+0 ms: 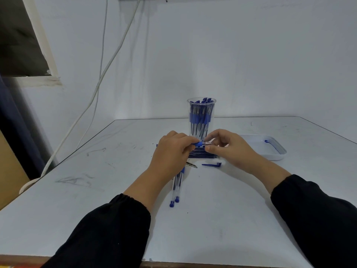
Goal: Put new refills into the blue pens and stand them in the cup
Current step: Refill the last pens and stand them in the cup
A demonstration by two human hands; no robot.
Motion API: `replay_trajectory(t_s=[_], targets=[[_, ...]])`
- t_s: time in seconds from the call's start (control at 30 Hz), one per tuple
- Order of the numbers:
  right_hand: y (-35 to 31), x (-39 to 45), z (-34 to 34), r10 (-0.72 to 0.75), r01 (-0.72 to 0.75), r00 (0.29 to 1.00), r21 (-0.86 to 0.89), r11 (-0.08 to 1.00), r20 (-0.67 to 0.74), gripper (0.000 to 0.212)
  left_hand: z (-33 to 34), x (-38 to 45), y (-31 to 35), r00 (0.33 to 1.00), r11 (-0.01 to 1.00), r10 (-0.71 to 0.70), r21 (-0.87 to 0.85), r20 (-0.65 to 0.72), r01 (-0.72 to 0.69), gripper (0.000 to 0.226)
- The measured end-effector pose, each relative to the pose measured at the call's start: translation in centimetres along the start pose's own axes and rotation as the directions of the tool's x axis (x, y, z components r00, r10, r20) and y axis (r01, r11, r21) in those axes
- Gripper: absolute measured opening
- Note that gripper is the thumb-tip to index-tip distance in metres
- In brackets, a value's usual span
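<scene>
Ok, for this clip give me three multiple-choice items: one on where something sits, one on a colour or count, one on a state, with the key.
1. Where does the loose pen cap lie?
A. In the tray
B. On the table, nearer the person than the refill pile
C. Inside the cup

2. How many pens lie below the left hand, blue end plugs toward the person?
A. Two
B. Five
C. None

3. What are the hands doing?
A. Resting flat on the table
B. Both holding one pen
C. Lifting the cup

Key: 1 B, the cap lies on the table in front of the refills. 2 A, two end plugs show. 3 B, the left hand grips the pen and the right hand pinches its tip.
</scene>
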State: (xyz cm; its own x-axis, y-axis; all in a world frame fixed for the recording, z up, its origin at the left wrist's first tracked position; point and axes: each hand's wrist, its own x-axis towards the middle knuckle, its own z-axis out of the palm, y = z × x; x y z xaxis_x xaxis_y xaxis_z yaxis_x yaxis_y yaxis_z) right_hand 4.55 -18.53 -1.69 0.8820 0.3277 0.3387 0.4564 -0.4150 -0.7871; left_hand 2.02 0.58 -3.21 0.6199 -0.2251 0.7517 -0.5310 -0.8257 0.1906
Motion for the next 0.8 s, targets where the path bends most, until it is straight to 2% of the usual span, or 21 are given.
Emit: replay_trajectory(t_s=[0.1,0.27,0.37,0.5,0.63,0.8], targets=[[-0.16,-0.04,0.03,-0.009,0.009,1.0,-0.004,1.0,-0.005,0.004,0.04,0.0,-0.02,1.0,1.0,0.004,-0.002,-0.007,-0.005,0.021],[-0.39,-0.11,0.26,0.033,-0.033,0.999,0.037,0.999,0.002,0.021,0.05,-0.02,0.01,1.0,1.0,0.016,-0.008,-0.017,-0.016,0.021],[-0.25,-0.09,0.13,0.001,-0.001,1.0,0.033,0.999,0.002,0.007,-0.01,0.0,0.05,1.0,1.0,0.018,-0.009,-0.015,-0.018,0.021],[-0.12,-0.05,0.1,-0.016,0.016,1.0,0.005,1.0,-0.003,0.004,0.02,0.01,-0.02,1.0,1.0,-0.003,0.0,-0.014,0.003,0.021],[-0.36,-0.14,0.29,0.015,-0.015,1.0,0.03,0.999,0.001,0.02,0.08,0.0,-0.07,0.999,1.0,0.022,0.0,-0.024,-0.022,0.022],[-0.22,-0.17,0.0,-0.02,0.02,1.0,0.018,1.0,0.002,0.01,0.12,0.04,-0.13,1.0,1.0,0.017,0.01,-0.024,-0.017,0.021]])
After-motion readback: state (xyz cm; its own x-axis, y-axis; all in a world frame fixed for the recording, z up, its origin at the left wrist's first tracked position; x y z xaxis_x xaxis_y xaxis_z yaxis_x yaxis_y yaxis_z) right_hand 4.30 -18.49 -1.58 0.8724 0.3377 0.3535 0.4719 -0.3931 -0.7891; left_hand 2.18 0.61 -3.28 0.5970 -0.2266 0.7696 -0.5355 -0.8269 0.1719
